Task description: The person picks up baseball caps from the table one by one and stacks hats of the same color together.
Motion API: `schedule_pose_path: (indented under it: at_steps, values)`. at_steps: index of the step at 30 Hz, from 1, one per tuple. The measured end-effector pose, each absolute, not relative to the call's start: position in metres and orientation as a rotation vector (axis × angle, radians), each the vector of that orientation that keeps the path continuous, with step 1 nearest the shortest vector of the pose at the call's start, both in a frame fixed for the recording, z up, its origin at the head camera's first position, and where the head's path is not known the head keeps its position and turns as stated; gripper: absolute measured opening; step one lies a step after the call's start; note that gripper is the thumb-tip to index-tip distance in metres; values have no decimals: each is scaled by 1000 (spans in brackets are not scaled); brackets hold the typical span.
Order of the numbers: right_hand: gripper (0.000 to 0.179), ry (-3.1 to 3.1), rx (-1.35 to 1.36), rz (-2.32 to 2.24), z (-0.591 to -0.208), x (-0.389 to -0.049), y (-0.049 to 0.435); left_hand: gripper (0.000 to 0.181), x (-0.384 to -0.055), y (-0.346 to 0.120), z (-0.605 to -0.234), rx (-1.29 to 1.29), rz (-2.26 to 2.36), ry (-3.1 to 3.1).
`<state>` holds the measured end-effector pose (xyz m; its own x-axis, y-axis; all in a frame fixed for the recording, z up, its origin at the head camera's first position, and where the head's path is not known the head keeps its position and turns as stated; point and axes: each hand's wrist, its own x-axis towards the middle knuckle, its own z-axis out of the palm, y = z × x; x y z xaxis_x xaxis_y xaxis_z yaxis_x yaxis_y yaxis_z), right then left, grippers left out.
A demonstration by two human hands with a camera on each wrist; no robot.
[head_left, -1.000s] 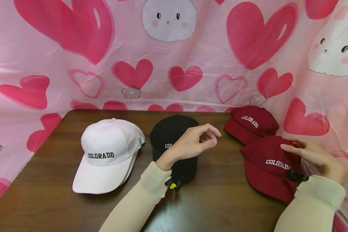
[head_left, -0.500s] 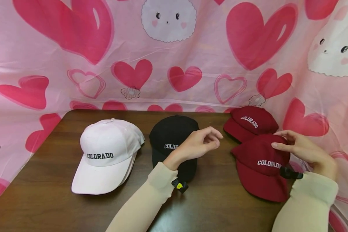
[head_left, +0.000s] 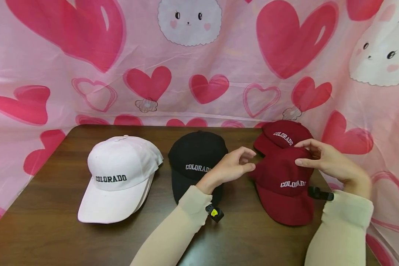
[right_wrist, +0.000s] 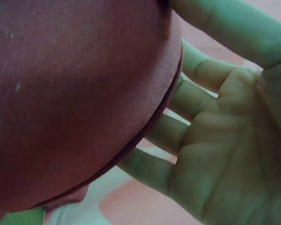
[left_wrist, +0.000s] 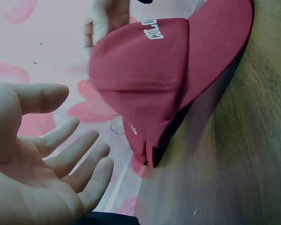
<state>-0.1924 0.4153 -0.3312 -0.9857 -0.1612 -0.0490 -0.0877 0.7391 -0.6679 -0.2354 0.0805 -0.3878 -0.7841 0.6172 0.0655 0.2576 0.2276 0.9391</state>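
Note:
My right hand (head_left: pixel 336 166) pinches the crown of a dark red baseball cap (head_left: pixel 276 168) marked COLORADO, thumb in front and fingers behind. In the right wrist view the fingers (right_wrist: pixel 171 136) go behind the cap's edge, and their tips are hidden. My left hand (head_left: pixel 227 169), fingers loosely bent, holds nothing and stands just left of that cap. Its palm (left_wrist: pixel 33 187) faces the red cap (left_wrist: pixel 140 65) in the left wrist view, with a gap between them. Behind the held cap, a second dark red cap (head_left: pixel 284 128) is partly covered.
A black COLORADO cap (head_left: pixel 196 147) lies mid-table, partly hidden by my left forearm. At left, a white COLORADO cap (head_left: pixel 116 159) has further white brims nested under it. The brown wooden table (head_left: pixel 66 192) meets a pink heart-print curtain (head_left: pixel 199 55) at the back and sides.
My right hand has carried the front red cap leftward, overlapping the other red cap more in view. My left hand has shifted slightly right, towards the moving cap.

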Motion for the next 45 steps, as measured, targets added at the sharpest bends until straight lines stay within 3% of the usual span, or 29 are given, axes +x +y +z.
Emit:
schedule_pose_path:
  at_steps: [7,17,29,39,45]
  values:
    - [50,2840,-352,-1107,-318,-191,392,57,-237,85,-388,790,1573,2180]
    - [46,2788,-536,-1158,-313,-196,369,60,-239,82,-387,809,1546,2079]
    - [43,2716,-568,-1209,-317,-201,366,23,-241,79,-387,859,1585,1928]
    - [43,2725,-407,-1133,-325,-199,392,18,-243,77,-383,885,1719,1838]
    - [40,2739,-380,-1170,-333,-195,410,26,-244,76,-382,837,1826,1778]
